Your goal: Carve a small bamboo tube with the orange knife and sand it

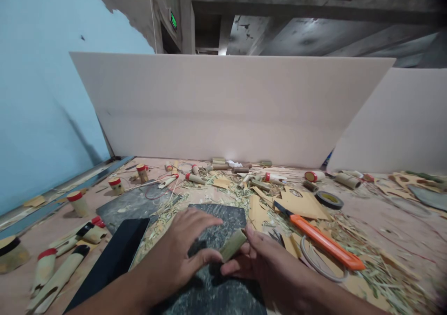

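Over a dark mottled board [226,212], my right hand [258,254] grips a short greenish bamboo tube [233,245] between thumb and fingers. The tube lies tilted, its upper end toward the right. Opposite it, my left hand [185,240] is open, fingers spread from the thumb. The left thumb tip is at the tube's lower end; whether it presses there I cannot tell. An orange utility knife [324,240] rests to the right, blade end pointing away from me. Partly behind my right hand, a dark metal tool [277,237] shows only in part.
Bamboo tubes with red tape [78,203] and a black-taped one [61,280] lie or stand at left, near a black flat slab [111,259]. Shavings [377,273], cut cardboard [303,203] and a tape roll [328,200] litter the right. A white panel [230,105] closes off the back.
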The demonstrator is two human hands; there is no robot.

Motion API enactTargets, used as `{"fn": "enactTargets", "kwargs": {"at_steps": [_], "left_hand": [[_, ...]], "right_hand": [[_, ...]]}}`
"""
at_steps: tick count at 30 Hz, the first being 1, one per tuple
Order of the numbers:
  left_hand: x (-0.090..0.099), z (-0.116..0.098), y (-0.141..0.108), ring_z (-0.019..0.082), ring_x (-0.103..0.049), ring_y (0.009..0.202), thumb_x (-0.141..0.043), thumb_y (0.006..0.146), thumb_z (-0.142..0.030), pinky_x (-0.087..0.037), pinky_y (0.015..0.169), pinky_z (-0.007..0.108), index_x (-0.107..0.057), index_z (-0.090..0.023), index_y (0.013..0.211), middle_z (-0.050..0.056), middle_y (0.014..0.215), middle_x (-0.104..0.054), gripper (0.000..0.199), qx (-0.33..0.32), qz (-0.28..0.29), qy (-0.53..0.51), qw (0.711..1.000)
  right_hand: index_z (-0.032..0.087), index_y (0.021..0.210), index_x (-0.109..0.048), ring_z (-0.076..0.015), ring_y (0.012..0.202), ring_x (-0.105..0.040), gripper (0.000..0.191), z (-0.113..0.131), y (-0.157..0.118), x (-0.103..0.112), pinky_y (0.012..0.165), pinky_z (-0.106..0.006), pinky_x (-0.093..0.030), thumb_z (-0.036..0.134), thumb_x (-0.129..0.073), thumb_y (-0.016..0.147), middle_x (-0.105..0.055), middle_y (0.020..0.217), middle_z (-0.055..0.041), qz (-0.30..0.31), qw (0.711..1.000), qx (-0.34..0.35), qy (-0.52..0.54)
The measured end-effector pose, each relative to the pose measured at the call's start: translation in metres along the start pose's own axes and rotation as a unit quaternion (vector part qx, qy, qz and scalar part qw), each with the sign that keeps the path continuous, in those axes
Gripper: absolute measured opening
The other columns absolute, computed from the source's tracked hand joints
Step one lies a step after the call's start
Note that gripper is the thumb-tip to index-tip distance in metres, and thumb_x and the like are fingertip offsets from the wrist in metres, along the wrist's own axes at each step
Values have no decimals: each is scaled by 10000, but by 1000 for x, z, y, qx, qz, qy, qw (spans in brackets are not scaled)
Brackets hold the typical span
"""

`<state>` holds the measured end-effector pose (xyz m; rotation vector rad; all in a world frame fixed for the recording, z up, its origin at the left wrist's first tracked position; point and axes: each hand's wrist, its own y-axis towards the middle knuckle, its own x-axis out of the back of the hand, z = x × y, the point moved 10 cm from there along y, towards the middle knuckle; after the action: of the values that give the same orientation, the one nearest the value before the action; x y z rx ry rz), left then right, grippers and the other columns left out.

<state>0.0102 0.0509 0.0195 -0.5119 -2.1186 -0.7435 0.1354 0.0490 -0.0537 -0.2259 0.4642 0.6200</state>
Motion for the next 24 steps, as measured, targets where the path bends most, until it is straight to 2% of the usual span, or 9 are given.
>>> {"fn": "enactTargets", "kwargs": {"at_steps": [2,5,8,11,13,16,18,20,24], "left_hand": [[-5,-17,1,237,-598,1128,-594,1011,-442,-464,1004,374,-634,-262,1208,49,1180,-702,269,-41,24,-41,998],[-8,-27,-1,198,-592,1039,-593,1025,-294,-456,943,322,-612,-249,1152,20,1094,-690,137,-64,23,-67,995],[-6,-24,-4,185,-581,1055,-571,1028,-222,-452,940,309,-582,-266,1168,6,1119,-670,147,-59,3,-73,996],[-7,-15,-5,199,-581,1127,-565,1025,-235,-469,987,337,-563,-276,1211,22,1197,-657,190,-42,4,-64,997],[-9,-2,-5,244,-545,1262,-583,1018,-331,-451,1078,412,-530,-276,1327,67,1351,-617,319,-4,4,-37,999],[-28,21,-9,349,-337,1502,-616,944,-599,-292,1227,571,-390,-244,1548,137,1622,-406,736,67,61,8,996],[-45,32,-14,389,-195,1564,-606,867,-741,-178,1260,628,-305,-204,1615,157,1692,-266,968,100,128,20,987],[-55,36,-18,396,-129,1578,-593,815,-813,-114,1266,646,-257,-184,1636,157,1706,-193,1087,118,174,23,977],[-55,36,-19,398,-123,1576,-595,778,-847,-112,1254,668,-269,-204,1630,149,1700,-186,1116,126,210,19,969]], "right_hand": [[194,1005,-666,-245,937,-755,410,-2,-2,-9,1024,-475,-499,593,-691,920,-753,953,-61,11,1000,-5,-13],[192,1052,-631,-242,977,-739,447,-4,-4,-15,1025,-470,-496,570,-776,862,-743,997,-75,2,1000,-14,-8],[202,1146,-618,-238,1077,-700,480,0,-4,-15,998,-435,-510,515,-820,844,-707,1120,-86,-11,1000,-15,-25],[206,1156,-629,-248,1095,-670,467,16,-2,-10,974,-424,-517,485,-824,836,-692,1134,-88,-12,990,15,-142],[221,1167,-636,-269,1116,-650,443,36,-3,2,996,-449,-500,454,-816,836,-693,1157,-94,-48,952,64,-294],[244,1223,-646,-303,1188,-604,409,57,-9,14,1064,-508,-446,355,-783,853,-676,1239,-110,-102,831,121,-533],[247,1285,-645,-311,1243,-571,418,53,-12,10,1101,-515,-422,325,-737,885,-636,1325,-126,-81,772,121,-618],[242,1346,-637,-310,1303,-538,444,40,-14,0,1123,-487,-418,364,-701,924,-571,1422,-141,-36,754,104,-647],[264,1396,-637,-302,1336,-523,507,26,-10,-7,1126,-441,-434,498,-679,948,-527,1474,-137,23,753,77,-653]]}}
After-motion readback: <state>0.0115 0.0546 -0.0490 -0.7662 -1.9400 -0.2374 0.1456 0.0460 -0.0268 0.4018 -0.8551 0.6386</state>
